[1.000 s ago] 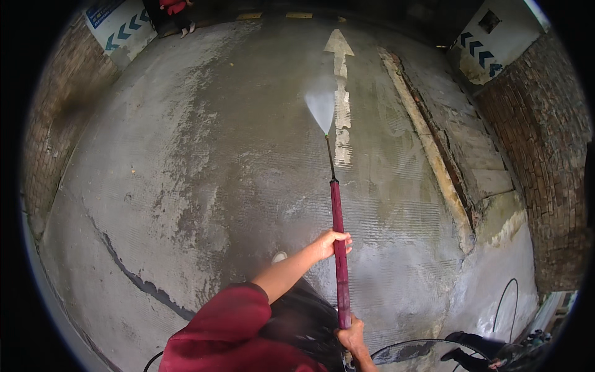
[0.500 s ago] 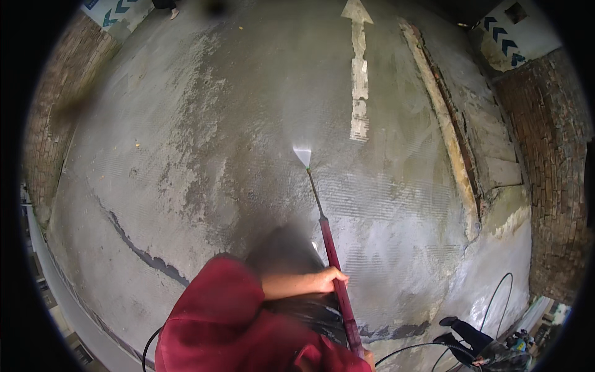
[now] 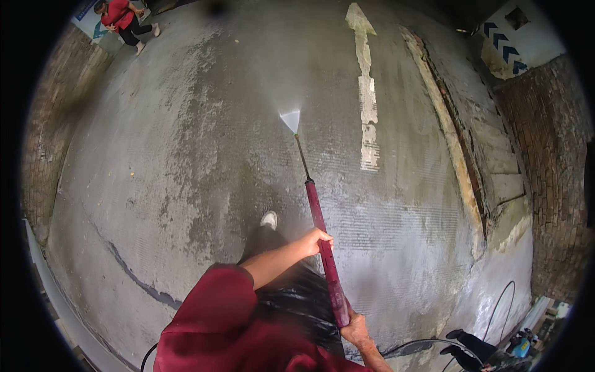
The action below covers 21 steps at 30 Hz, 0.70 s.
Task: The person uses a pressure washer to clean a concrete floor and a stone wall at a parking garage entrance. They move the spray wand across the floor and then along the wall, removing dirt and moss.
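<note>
A long pressure washer lance (image 3: 317, 209) with a dark red body and a thin metal tube points forward over the wet ground. My left hand (image 3: 315, 242) is wrapped round the middle of its red body. Farther back, my right hand (image 3: 354, 330) grips the rear end, where the trigger is hidden. From the nozzle (image 3: 296, 136) a white fan of water spray (image 3: 290, 120) shoots ahead and drifts into mist. A black hose (image 3: 427, 342) curves off to the right from near my right hand.
A faded white arrow (image 3: 368, 99) marks the wet concrete floor (image 3: 396, 266). A broken kerb-like strip (image 3: 451, 136) runs along the right. Brick walls (image 3: 551, 180) stand at both sides. One person (image 3: 124, 17) walks at the far left; another's dark-clad legs (image 3: 468, 347) show at lower right.
The lance has swung forward and slightly left, its spray with it. My right hand has come fully into view. A white shoe now shows ahead of me. The far-left person has come farther into view.
</note>
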### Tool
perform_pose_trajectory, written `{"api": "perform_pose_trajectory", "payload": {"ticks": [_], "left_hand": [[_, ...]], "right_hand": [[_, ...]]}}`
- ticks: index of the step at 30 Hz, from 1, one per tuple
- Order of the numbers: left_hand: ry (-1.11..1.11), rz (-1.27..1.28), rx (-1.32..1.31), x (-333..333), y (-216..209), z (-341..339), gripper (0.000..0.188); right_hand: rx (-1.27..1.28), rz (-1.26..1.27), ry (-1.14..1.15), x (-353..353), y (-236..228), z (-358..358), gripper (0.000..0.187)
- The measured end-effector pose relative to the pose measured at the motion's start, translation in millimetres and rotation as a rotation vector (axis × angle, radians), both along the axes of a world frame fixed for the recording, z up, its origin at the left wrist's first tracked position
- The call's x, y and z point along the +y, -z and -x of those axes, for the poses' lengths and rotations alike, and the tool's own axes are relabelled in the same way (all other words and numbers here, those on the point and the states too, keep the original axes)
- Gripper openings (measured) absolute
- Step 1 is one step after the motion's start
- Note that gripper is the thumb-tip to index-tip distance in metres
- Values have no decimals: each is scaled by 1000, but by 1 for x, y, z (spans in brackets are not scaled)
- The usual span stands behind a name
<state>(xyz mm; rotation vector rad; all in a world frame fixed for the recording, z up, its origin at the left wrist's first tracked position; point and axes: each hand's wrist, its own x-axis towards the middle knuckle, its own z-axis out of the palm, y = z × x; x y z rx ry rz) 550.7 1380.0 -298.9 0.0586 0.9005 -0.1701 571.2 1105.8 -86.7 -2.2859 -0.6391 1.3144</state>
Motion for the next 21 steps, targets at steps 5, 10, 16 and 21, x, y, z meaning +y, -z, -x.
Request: {"api": "perform_pose_trajectory", "payload": {"ticks": [5, 10, 16, 21], "left_hand": [[11, -69, -69, 175, 2, -30, 10], [104, -116, -171, 247, -17, -63, 9], [178, 48, -143, 180, -60, -73, 11], [229, 124, -69, 158, -62, -92, 17]], "right_hand": [[0, 1, 22, 164, 13, -17, 33], [-107, 60, -15, 239, -1, -23, 36], [43, 97, 255, 197, -82, -26, 34], [126, 157, 276, 170, -73, -48, 42]]}}
